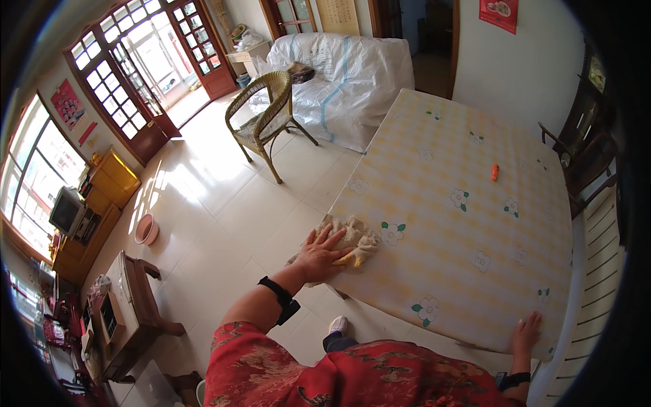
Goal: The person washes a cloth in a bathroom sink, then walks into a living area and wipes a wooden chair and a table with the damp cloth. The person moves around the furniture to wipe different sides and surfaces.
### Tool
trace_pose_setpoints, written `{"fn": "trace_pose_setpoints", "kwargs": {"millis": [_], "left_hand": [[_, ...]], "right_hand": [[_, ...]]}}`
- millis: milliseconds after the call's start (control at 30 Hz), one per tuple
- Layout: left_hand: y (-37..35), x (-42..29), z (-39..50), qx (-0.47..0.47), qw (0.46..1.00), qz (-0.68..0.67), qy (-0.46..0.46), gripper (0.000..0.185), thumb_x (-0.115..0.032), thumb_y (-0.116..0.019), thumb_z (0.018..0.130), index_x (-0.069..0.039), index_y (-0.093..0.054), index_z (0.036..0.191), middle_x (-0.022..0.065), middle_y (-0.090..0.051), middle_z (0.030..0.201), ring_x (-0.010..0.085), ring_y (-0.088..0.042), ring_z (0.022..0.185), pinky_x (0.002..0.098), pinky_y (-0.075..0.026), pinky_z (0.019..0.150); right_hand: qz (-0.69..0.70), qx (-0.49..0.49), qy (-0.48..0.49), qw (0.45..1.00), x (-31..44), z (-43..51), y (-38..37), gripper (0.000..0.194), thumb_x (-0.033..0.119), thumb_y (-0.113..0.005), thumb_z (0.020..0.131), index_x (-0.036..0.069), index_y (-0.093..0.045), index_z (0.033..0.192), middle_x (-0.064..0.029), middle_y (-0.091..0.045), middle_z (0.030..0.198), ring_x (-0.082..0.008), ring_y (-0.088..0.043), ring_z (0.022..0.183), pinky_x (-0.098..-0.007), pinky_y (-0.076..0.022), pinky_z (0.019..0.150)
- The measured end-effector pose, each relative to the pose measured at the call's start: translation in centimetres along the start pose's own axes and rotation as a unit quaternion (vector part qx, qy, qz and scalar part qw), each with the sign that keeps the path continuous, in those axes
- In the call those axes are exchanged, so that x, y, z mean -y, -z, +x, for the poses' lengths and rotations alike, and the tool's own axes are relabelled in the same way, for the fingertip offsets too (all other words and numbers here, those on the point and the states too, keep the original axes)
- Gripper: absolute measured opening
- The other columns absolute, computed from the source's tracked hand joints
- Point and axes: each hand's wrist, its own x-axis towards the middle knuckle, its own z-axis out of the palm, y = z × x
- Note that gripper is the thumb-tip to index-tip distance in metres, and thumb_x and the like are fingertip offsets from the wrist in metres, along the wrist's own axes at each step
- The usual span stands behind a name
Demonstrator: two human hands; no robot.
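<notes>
My left hand (pixel 321 253) lies with spread fingers on a crumpled beige cloth (pixel 358 239) at the near left corner of a table. Part of the cloth hangs over the table's edge. A yellow and white checked tablecloth (pixel 437 203) with printed flowers covers the table. My right hand (pixel 527 333) rests palm down on the tablecloth near its right front corner, with nothing seen in it. An orange object (pixel 495 172), perhaps a small bottle or tube, lies towards the far right of the table.
A wicker armchair (pixel 272 117) and a plastic-covered sofa (pixel 346 81) stand beyond the table. A pink bucket (pixel 147 229) sits on the tiled floor at left, near a low wooden table (pixel 132 305). A dark wooden chair (pixel 590 163) and a white radiator (pixel 597 264) are at right.
</notes>
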Motion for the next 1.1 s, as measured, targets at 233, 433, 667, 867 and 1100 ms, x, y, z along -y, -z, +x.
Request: {"fn": "trace_pose_setpoints", "kwargs": {"millis": [233,433,667,867,1100], "left_hand": [[-0.1,3.6,1.4,-0.090,0.984,-0.078,-0.136,0.051,-0.040,-0.062,0.085,-0.038,-0.056,0.135,0.0090,-0.029,0.157,0.0390,-0.018,0.146,0.0617,-0.013,0.115],[-0.8,4.1,1.0,-0.165,0.966,-0.110,-0.163,0.046,-0.038,-0.060,0.087,-0.034,-0.058,0.133,0.0099,-0.038,0.150,0.0400,-0.025,0.142,0.0628,-0.017,0.113],[-1.4,3.3,0.3,-0.154,0.976,-0.085,-0.126,0.048,-0.037,-0.059,0.087,-0.033,-0.056,0.135,0.0109,-0.035,0.153,0.0399,-0.024,0.143,0.0625,-0.018,0.113],[-0.9,2.7,-0.4,-0.135,0.981,-0.071,-0.120,0.056,-0.044,-0.060,0.084,-0.030,-0.053,0.138,0.0126,-0.032,0.154,0.0406,-0.022,0.144,0.0623,-0.018,0.113],[-0.4,2.7,-0.1,-0.104,0.986,-0.070,-0.108,0.058,-0.045,-0.061,0.085,-0.031,-0.050,0.140,0.0133,-0.030,0.155,0.0417,-0.019,0.145,0.0620,-0.015,0.114]], "right_hand": [[0.074,-0.055,0.074,0.993,16.2,-8.4,5.0,0.065,0.024,-0.067,0.084,0.001,-0.042,0.140,-0.0246,-0.030,0.152,-0.0411,-0.026,0.142,-0.0553,-0.0276,0.109],[0.159,-0.038,0.201,0.966,28.0,-12.3,7.2,0.061,0.024,-0.064,0.089,0.002,-0.040,0.141,-0.0250,-0.025,0.154,-0.0410,-0.023,0.144,-0.0548,-0.0209,0.112],[0.128,-0.077,0.182,0.972,31.7,-13.2,5.8,0.067,0.024,-0.063,0.087,0.002,-0.035,0.143,-0.0243,-0.026,0.154,-0.0402,-0.023,0.144,-0.0572,-0.0209,0.111],[0.145,-0.092,0.177,0.969,32.1,-13.5,6.0,0.067,0.026,-0.063,0.086,0.001,-0.036,0.142,-0.0242,-0.025,0.155,-0.0396,-0.022,0.144,-0.0581,-0.0207,0.111],[0.115,-0.128,0.184,0.968,32.3,-13.8,5.7,0.066,0.027,-0.060,0.087,0.000,-0.036,0.142,-0.0238,-0.025,0.155,-0.0400,-0.023,0.144,-0.0581,-0.0233,0.111]]}}
